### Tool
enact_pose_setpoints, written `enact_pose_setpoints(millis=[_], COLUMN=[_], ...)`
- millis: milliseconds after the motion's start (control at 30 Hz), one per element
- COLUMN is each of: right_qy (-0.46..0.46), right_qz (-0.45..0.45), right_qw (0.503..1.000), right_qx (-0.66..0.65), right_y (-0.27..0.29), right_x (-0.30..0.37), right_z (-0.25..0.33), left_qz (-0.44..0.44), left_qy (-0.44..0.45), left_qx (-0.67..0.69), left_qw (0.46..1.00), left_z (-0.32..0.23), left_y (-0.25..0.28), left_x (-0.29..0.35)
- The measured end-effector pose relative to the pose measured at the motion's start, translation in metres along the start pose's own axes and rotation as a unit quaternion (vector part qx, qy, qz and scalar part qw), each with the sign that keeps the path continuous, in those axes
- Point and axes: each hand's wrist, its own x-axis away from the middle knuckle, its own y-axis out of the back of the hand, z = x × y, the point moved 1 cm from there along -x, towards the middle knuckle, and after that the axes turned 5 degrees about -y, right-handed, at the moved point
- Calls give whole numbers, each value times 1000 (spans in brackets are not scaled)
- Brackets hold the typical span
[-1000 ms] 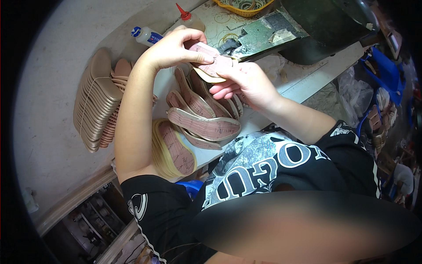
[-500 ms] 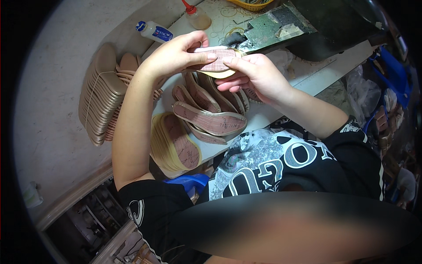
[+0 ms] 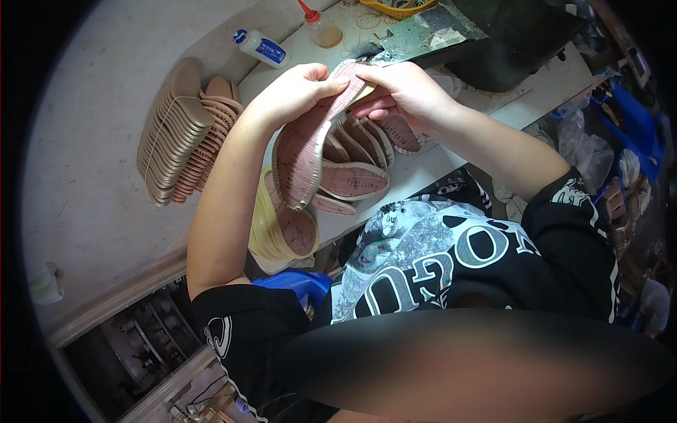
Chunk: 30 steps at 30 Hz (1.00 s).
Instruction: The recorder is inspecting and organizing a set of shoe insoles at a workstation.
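A long shoe insole (image 3: 300, 155), pinkish-brown underneath with a pale folded edge, slants down from my hands over the worktable. My left hand (image 3: 307, 88) pinches its upper part, thumb on top. On the other side of that same end, my right hand (image 3: 416, 95) grips it with the thumb, its other fingers curled beneath. A bit of yellow edging shows between the hands. Below them lies a pile of similar insoles (image 3: 352, 182). Partly behind the held insole is a stack of yellow-edged insoles (image 3: 264, 218).
Tied tan insoles (image 3: 169, 148) stand by the wall at left, beside another bundle (image 3: 222, 116). At the back are a white bottle (image 3: 261, 49), a red-nozzled bottle (image 3: 324, 32), a yellow basket (image 3: 402, 7) and a stained green board (image 3: 423, 35). Plastic bags (image 3: 585, 151) hang at right.
The insole, earlier held crosswise between my hands with a yellow edge below it, now hangs lengthwise toward me. My left hand has shifted slightly lower.
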Motion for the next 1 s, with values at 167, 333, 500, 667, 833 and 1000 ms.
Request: enact_pose_setpoints(millis=[167, 333, 500, 667, 833, 1000], right_qy=[-9, -32, -30, -66, -21, -9], right_qz=[14, -10, 55, 98, 25, 32], right_qw=[998, 997, 997, 985, 998, 999], right_qx=[53, 64, 53, 128, 50, -1], right_y=[3, 8, 24, 28, 38, 28], right_x=[0, 0, 24, 72, 60, 32], right_z=[1, 2, -1, -1, -9, -2], left_qz=[-49, -39, -29, -31, -80, -142], left_qy=[62, 103, 108, 111, 57, 49], left_qx=[72, 76, 112, 148, 113, 173], left_qw=[994, 991, 987, 982, 989, 973], left_z=[-11, -16, -20, -2, 9, 24], left_y=[-14, -16, -17, -8, 0, 5], left_x=[9, 10, 8, 1, -18, -28])
